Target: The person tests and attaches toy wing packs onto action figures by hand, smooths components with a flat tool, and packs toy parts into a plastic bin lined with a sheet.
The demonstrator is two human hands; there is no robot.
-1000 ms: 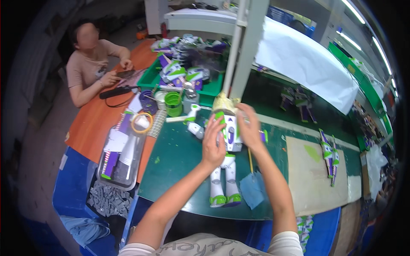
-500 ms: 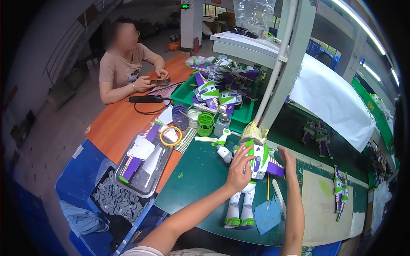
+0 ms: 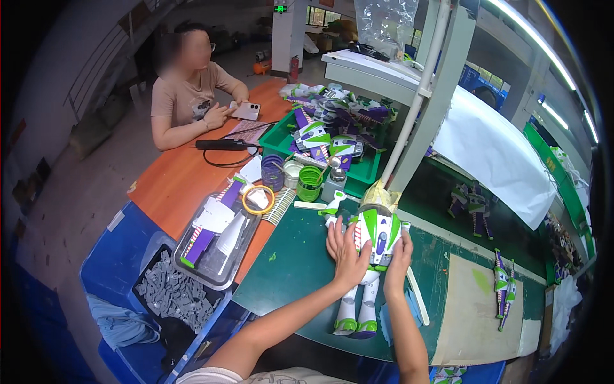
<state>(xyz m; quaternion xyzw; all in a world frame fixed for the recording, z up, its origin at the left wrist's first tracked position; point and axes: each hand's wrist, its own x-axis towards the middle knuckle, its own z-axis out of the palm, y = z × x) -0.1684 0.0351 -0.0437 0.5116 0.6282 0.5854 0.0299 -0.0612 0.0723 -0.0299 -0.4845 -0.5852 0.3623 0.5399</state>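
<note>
A white, green and purple toy figure lies on the green work surface, feet toward me, its head end wrapped in yellowish film. My left hand grips the left side of its winged torso piece, fingers spread along the edge. At the opposite side my right hand is curled around the torso, hiding most of the purple wing there. Between the palms the front of the torso shows. White legs with green and purple feet stretch out below my hands.
A blue cloth and a white stick lie right of the legs. Paint jars stand beyond the figure, before a green crate of winged parts. Left are a clear tray and grey pieces. A seated person holds a phone.
My right hand has come in from beside the wing onto the torso's right side. My left hand has slid from its front to its left side. The seated person's phone has turned.
</note>
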